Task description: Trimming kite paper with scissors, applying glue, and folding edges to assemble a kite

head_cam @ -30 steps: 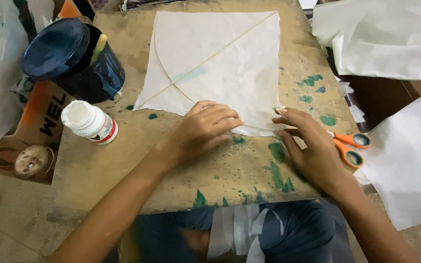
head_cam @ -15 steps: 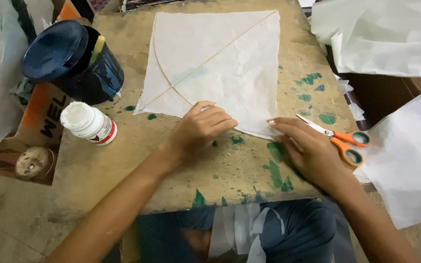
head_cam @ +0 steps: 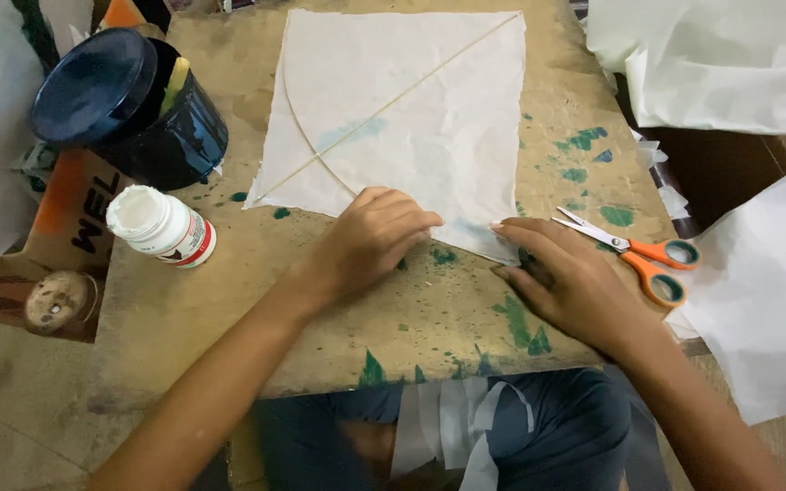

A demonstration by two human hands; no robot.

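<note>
Both hands, left hand (head_cam: 370, 241) and right hand (head_cam: 561, 277), lie open and flat on the paper kite (head_cam: 402, 127); it looks thin, light, easily torn, best held by its stick (head_cam: 393, 100)

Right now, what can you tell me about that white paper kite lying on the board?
The white, thin paper kite lies flat on the paint-spattered wooden board, roughly square with slightly ragged edges. A straight thin stick runs corner to corner, and a second stick bows across it. A faint bluish smudge marks the middle. The left hand presses its near edge; the right hand's fingertips touch the near corner.
</note>
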